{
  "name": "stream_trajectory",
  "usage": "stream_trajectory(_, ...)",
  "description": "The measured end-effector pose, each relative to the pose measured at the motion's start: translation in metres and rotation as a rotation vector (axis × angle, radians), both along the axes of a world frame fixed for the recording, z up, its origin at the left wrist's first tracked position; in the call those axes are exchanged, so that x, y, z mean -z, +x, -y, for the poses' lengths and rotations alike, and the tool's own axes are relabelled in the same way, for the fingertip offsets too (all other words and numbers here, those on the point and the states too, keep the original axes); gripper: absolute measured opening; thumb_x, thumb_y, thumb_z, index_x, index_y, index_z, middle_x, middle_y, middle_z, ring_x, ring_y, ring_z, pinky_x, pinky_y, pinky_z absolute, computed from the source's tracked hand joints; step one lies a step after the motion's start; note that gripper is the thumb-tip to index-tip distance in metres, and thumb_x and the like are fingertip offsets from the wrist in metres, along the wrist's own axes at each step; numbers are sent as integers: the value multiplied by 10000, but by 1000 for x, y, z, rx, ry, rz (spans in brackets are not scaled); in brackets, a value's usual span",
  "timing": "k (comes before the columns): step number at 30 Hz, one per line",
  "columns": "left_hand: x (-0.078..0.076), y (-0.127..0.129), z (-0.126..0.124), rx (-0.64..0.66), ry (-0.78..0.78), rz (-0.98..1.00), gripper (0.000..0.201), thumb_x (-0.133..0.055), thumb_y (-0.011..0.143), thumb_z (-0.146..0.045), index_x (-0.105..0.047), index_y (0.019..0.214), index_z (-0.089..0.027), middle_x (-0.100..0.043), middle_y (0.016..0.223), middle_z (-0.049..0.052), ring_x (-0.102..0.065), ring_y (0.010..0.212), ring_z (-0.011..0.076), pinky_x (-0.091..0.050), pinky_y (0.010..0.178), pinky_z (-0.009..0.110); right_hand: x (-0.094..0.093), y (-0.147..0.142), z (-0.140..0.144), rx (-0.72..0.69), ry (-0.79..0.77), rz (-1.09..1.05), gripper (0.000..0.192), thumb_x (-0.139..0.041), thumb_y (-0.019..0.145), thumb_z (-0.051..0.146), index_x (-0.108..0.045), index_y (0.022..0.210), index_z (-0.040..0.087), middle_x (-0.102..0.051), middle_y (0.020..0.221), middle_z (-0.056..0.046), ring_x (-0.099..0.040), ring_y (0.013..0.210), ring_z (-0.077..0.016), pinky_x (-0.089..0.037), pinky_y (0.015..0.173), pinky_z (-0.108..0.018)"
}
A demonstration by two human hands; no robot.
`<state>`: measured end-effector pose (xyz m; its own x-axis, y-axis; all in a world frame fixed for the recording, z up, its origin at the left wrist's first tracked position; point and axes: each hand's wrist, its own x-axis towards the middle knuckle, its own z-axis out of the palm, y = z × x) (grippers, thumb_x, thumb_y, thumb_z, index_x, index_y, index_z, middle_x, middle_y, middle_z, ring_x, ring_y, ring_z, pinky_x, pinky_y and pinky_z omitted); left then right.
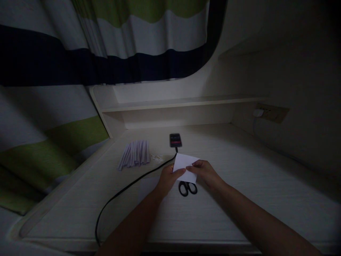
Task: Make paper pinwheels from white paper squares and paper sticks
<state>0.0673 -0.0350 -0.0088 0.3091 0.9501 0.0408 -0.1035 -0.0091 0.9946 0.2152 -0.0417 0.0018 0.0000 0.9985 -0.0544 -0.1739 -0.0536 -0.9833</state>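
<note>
Light: the room is dim, so small detail is hard to read anywhere on the desk [239,185].
Hands: two in view, both the person's own, with the forearms cut off at the bottom edge.
Left hand [167,177]: thumb and fingers pinch the left edge of the paper [185,163]; the fingertips behind the sheet are hidden.
Right hand [205,174]: fingers closed on the sheet's lower right edge, thumb side toward the camera.
Paper: one white sheet, held just above the desk between the two hands, near the middle of the surface.
Scissors [188,188]: one pair with black handles, lying on the desk under the paper; only the two loops show, and the blades are hidden behind the sheet.
Rolls [134,153]: a fan of pale paper rolls at the back left; they overlap, and the count cannot be made out.
Scraps [157,157]: a small pale heap just right of the rolls, too blurred to tell what it is.
Device [175,140]: one small dark box with a faint red glow, behind the paper.
Cable [125,190]: one black lead running from the device to the front edge, where it passes out of view.
Curtain [80,53]: striped, hanging at the left and cut off by the frame.
</note>
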Motion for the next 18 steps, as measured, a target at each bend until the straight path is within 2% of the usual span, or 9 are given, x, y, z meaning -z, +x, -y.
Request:
stream_trajectory(5,-2,-2,0,17,-77,61,282,-661,599,-280,-626,820,-108,-637,741,51,-555,636,148,-400,629,266,0,-4,2,54,-11,-69,232,-738,437,257,-557,514,135,-582,470,7,-513,434,-119,-372,468,-245)
stream_trajectory(12,-7,-1,0,58,-82,239,285,-642,620,-240,-619,871,-106,-631,763,55,-562,684,159,-411,662,277,3,-10,4,48,14,-194,231,-737,456,277,-579,534,127,-610,517,-15,-537,471,-125,-404,502,-250)
stream_trajectory(18,2,-1,-4,27,-95,188,273,-654,609,-249,-629,818,-75,-634,737,78,-570,657,171,-416,643,284,17,-12,-1,17,23,-225,229,-730,485,291,-568,530,135,-593,492,-11,-535,459,-137,-409,493,-267)
